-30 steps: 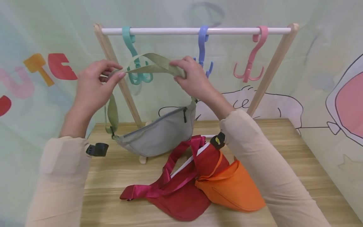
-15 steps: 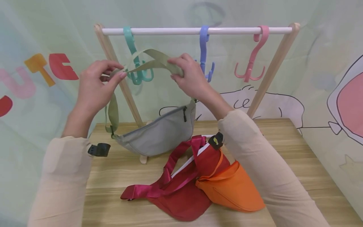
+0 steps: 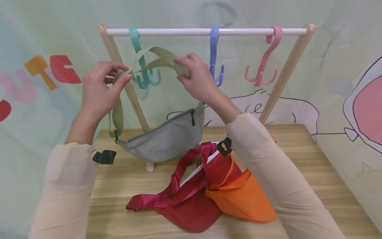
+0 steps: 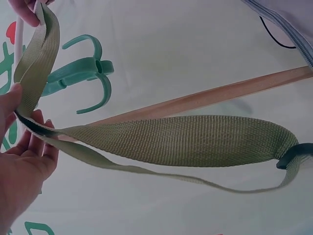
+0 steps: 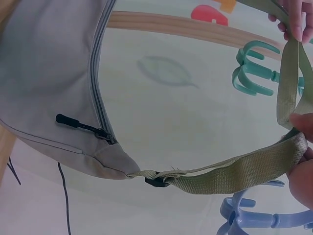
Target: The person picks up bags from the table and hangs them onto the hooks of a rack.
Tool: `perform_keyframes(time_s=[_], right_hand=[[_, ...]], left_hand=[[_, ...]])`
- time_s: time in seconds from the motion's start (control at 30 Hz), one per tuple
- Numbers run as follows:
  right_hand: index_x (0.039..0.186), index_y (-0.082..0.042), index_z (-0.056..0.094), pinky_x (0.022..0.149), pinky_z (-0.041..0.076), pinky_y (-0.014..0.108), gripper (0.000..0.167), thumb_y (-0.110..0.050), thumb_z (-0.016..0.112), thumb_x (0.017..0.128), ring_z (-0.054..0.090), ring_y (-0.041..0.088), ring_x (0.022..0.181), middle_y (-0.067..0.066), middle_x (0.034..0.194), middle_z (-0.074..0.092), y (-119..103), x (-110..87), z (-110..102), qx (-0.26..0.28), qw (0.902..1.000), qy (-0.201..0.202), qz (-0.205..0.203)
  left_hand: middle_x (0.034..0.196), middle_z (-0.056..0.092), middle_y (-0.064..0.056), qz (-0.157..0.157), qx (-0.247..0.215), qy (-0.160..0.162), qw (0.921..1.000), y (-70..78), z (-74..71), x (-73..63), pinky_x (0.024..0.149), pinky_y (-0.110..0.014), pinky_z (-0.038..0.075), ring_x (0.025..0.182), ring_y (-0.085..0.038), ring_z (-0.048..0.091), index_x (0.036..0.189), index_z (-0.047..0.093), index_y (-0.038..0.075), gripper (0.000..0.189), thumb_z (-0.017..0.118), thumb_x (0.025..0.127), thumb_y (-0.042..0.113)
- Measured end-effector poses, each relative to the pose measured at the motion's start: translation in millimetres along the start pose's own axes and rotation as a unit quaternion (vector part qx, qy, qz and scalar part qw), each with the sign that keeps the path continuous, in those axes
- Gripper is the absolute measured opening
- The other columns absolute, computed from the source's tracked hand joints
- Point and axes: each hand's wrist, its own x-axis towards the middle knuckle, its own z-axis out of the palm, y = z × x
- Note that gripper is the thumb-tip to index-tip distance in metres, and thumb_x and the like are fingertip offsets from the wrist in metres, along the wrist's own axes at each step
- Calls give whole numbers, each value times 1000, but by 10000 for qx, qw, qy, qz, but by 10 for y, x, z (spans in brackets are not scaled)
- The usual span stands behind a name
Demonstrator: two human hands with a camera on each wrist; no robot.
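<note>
A grey waist bag point(image 3: 167, 134) hangs by its olive-green strap point(image 3: 161, 54) from both hands, low in front of the rack. My left hand point(image 3: 102, 84) pinches the strap between thumb and fingers. Its twin-layered length runs down to a dark buckle in the left wrist view point(image 4: 288, 155). My right hand point(image 3: 198, 78) grips the strap farther right; a loop arches between the two hands. Just behind that loop is the teal hook point(image 3: 144, 76). The bag's zip pull point(image 5: 78, 123) shows in the right wrist view.
A white rod point(image 3: 176, 32) on wooden legs carries the teal hook, a blue hook point(image 3: 213, 49) and a pink hook point(image 3: 262, 63). On the wooden table point(image 3: 116, 215) lie a red waist bag point(image 3: 191, 212) and an orange bag point(image 3: 244, 199), partly overlapping.
My right hand has moved slightly left and up, toward the left hand, with the strap. The strap loop has risen in front of the teal hook. The grey bag shifted slightly up.
</note>
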Motion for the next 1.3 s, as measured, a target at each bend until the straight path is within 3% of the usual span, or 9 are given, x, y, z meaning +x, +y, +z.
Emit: perform_keyframes(time_s=[0.57, 0.87, 1.3], right_hand=[[131, -7, 48, 82, 42, 22, 47, -1, 60, 86, 48, 18, 102, 9, 115, 47, 19, -5, 53, 189, 9994, -248, 172], [132, -10, 47, 85, 43, 25, 48, -3, 60, 86, 47, 17, 105, 7, 118, 47, 72, -40, 60, 351, 9978, -443, 346], [131, -13, 47, 88, 41, 23, 50, -4, 62, 85, 47, 16, 107, 5, 124, 46, 82, -107, 71, 466, 9966, -611, 282]], left_hand=[[105, 53, -11, -291, 73, -146, 9994, -42, 2, -22, 75, -13, 39, 91, -18, 48, 113, 60, 2, 31, 60, 89, 21], [102, 53, -10, -339, 46, -191, 9992, -53, -2, -32, 74, -12, 39, 89, -14, 47, 112, 60, 2, 31, 60, 89, 22], [100, 55, -13, -400, 25, -176, 9990, -126, -30, -64, 70, -10, 37, 85, -6, 46, 111, 62, 4, 28, 61, 88, 20]])
